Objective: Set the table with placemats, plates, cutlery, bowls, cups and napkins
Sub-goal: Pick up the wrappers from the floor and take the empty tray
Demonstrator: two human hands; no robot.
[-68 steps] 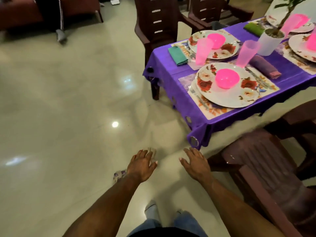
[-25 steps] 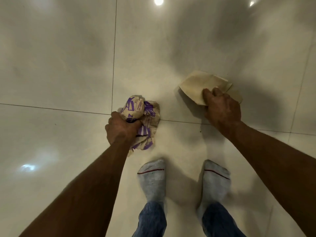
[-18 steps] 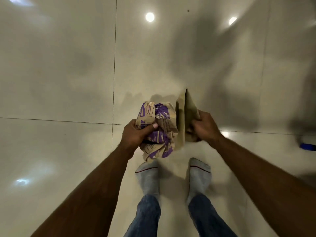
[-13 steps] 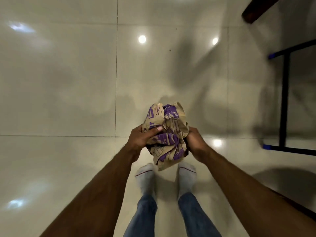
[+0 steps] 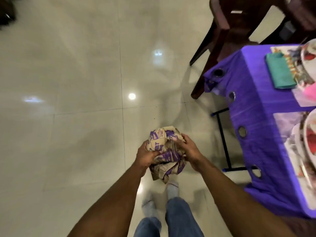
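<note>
- A glossy cream tiled floor [image 5: 68, 82] filled the left of the room, ceiling lights mirrored in it as bright spots.
- The person's left hand [image 5: 147, 155] gripped the left side of a crumpled brown paper bag with purple print [image 5: 165, 151], fingers curled into the folds.
- The bag was held above the floor in front of the body, over the person's grey-socked feet [image 5: 172, 187] and blue jeans [image 5: 181, 218].
- The right hand [image 5: 187, 149] clasped the bag's right side, its fingers curled over the top of the wad, so both hands pressed it between them.
- A dark brown plastic chair [image 5: 227, 29] stood at the upper right, just beyond the table's far corner.
- A black metal table leg frame [image 5: 224, 141] showed below the hanging edge of the purple tablecloth [image 5: 256, 134], which carried a row of metal eyelets.
- On the cloth lay a folded teal napkin [image 5: 280, 72], touching a patterned placemat [image 5: 290, 60].
- At the right edge, blurred, floral plates [image 5: 307, 134] sat on placemats, with something bright pink [image 5: 309, 93] between them; what it was could not be told.
- The set table was well apart from the hands.
</note>
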